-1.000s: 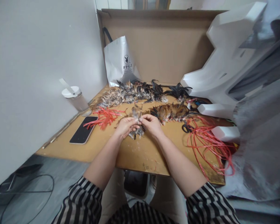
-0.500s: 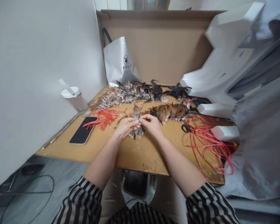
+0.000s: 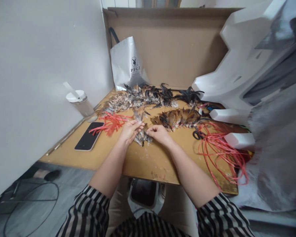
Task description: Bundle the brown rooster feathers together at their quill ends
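Observation:
My left hand [image 3: 131, 131] pinches a small bunch of feathers [image 3: 138, 114], pale at the base, whose tips point up and away from me. Just to the right, my right hand [image 3: 160, 134] has its thumb and fingers pressed together; whatever lies between them is too small to make out. Between and below the hands is a little heap of grey-brown feathers [image 3: 142, 137] on the table [image 3: 148, 164]. Beyond my right hand lies a row of brown and black feathers [image 3: 177, 118]. Further back stretches a longer row of mottled feathers [image 3: 138, 98].
Red plastic strips [image 3: 112, 122] lie at left, partly over a phone [image 3: 88, 136]. A lidded cup [image 3: 81, 103] stands by the wall. Scissors [image 3: 197, 134] and tangled red string [image 3: 219, 151] are at right, near white foam [image 3: 239, 141]. A silver bag [image 3: 124, 62] stands behind.
My hands, together half a second ago, are now apart. The left hand has moved slightly left with the feathers; the right hand has lowered a little towards the small heap.

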`<state>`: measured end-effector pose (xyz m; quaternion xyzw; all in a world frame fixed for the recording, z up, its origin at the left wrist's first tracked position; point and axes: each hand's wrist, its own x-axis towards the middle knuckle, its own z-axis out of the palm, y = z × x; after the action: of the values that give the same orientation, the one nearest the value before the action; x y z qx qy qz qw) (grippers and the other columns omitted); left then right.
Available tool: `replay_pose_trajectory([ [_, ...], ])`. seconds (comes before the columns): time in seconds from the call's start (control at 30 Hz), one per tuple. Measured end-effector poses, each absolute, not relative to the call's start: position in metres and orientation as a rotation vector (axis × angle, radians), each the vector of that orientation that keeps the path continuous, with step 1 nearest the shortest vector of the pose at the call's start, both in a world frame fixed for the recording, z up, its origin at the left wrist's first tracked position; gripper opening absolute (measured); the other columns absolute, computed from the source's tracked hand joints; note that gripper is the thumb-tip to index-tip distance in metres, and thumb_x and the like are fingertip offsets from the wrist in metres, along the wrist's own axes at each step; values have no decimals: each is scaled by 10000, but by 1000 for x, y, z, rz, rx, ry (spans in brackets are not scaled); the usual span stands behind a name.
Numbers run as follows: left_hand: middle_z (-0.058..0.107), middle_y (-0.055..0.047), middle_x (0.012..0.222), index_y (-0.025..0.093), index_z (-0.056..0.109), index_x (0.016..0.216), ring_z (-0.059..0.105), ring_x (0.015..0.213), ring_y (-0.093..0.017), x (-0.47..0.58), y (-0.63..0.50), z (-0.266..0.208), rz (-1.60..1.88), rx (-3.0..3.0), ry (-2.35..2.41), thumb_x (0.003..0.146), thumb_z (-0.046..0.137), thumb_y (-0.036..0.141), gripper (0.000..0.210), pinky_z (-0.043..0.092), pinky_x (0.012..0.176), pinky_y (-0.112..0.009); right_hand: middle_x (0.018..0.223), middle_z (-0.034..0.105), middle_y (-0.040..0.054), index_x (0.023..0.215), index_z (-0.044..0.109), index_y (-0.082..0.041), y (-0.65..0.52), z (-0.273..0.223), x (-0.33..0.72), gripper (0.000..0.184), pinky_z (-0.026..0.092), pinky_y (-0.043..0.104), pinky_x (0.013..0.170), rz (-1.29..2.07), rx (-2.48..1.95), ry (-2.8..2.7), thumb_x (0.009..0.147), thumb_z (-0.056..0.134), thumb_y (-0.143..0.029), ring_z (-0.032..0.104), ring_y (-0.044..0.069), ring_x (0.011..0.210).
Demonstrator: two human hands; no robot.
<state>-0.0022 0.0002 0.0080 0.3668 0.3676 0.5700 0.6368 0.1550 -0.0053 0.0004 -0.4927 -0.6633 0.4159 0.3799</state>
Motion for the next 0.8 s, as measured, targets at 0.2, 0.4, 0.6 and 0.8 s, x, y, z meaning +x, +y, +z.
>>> replay_pose_trajectory([
  [0.2, 644, -42, 651, 77, 606, 692, 542, 507, -35, 0, -2, 8, 1255, 837, 809, 633, 685, 149, 122, 423, 471, -108, 466, 529, -16, 582, 637, -138, -3, -13, 150, 222, 296, 195, 453, 782, -1436, -1879, 647, 553, -333, 420, 78, 445],
  [0.4, 645, -41, 649, 76, 595, 699, 557, 516, -44, 0, -2, 7, 1234, 839, 787, 648, 673, 136, 112, 430, 474, -116, 476, 527, -19, 552, 626, -149, -4, -12, 144, 135, 290, 196, 448, 788, -1481, -1855, 596, 562, -259, 427, 79, 451],
  [0.6, 655, -62, 667, 67, 603, 740, 582, 537, -60, -1, -3, 6, 1199, 826, 785, 688, 632, 104, 69, 444, 473, -119, 466, 533, -28, 606, 605, -134, -3, 0, 150, 106, 311, 184, 412, 1143, -1376, -1475, 572, 578, -230, 392, 57, 388],
  [0.8, 673, -102, 765, 57, 605, 754, 624, 614, -91, 0, -4, 4, 1131, 797, 779, 701, 607, 68, 55, 473, 508, -127, 358, 447, -66, 635, 551, -160, -2, 3, 158, 111, 216, 161, 320, 1446, -1310, -1237, 587, 602, -245, 332, 45, 301],
])
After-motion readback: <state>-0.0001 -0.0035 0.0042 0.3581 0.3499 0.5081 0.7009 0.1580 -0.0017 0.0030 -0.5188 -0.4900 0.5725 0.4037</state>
